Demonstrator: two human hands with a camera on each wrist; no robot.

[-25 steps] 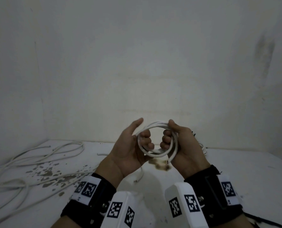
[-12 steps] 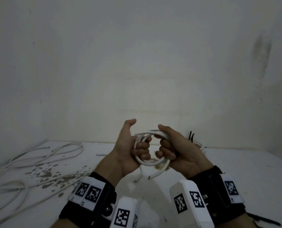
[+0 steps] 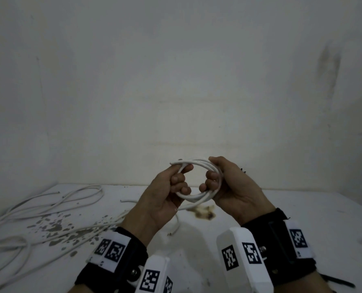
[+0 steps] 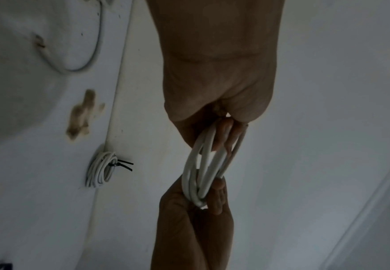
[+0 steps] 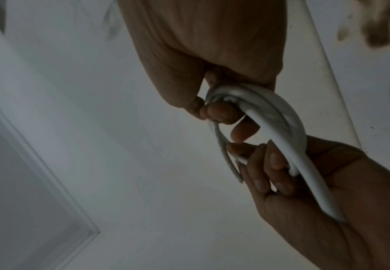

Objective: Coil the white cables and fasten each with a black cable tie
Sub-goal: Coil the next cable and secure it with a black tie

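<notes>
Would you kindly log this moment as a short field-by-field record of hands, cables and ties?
left hand: grips the left side of the coil
right hand: grips the right side of the coil
white cable coil: held above the table, no tie on it
finished coil: on the table, fastened with a black cable tie
loose white cables: uncoiled, at the table's left
table: white, stained
</notes>
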